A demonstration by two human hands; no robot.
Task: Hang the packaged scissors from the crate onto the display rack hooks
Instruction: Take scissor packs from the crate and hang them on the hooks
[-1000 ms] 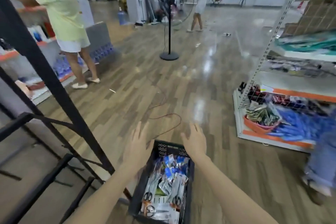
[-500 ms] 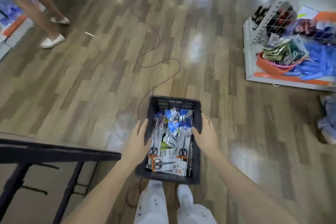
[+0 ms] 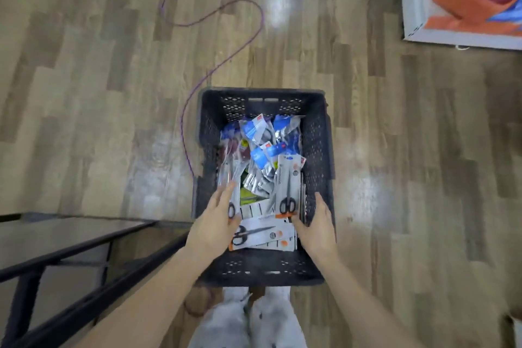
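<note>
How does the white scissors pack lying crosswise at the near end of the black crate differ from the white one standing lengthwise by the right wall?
The crosswise scissors pack lies flat, handles pointing left; the lengthwise scissors pack leans along the crate, handles toward the person. Both hold black-handled scissors on white cards with orange marks.

R hand [image 3: 316, 223] fingertips hidden.

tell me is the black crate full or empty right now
Partly full. The black crate holds a loose pile of packaged scissors, yet its perforated inner walls show well above them.
</note>
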